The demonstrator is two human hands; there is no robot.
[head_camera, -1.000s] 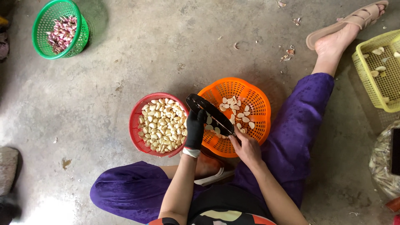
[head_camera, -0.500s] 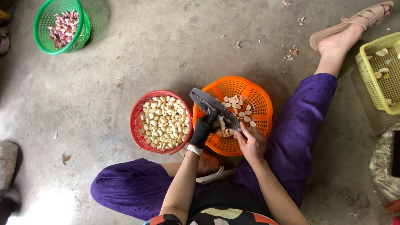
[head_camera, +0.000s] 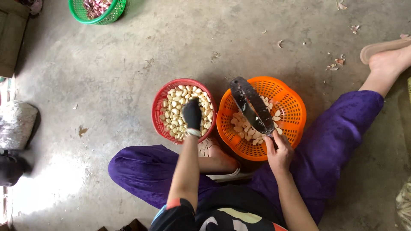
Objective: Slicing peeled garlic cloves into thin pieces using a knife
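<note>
My left hand (head_camera: 192, 116), in a black glove, reaches down into the red basket (head_camera: 159, 104), which is full of pale peeled garlic cloves (head_camera: 176, 112); whether it grips a clove I cannot tell. My right hand (head_camera: 279, 153) grips the handle of a broad dark knife (head_camera: 251, 105), whose blade points away from me above the orange basket (head_camera: 291, 92). That basket holds cut garlic pieces (head_camera: 245, 127). Both baskets stand side by side on the concrete floor in front of my crossed legs in purple trousers.
A green basket (head_camera: 112, 13) with reddish unpeeled garlic stands at the far left. Garlic skins (head_camera: 338, 63) lie scattered on the floor near my right foot (head_camera: 387, 60), which wears a sandal. A grey sack (head_camera: 15, 124) lies at the left edge.
My left hand has moved from the orange basket, beside the knife, over to the red basket. The knife stays above the orange basket in my right hand.
</note>
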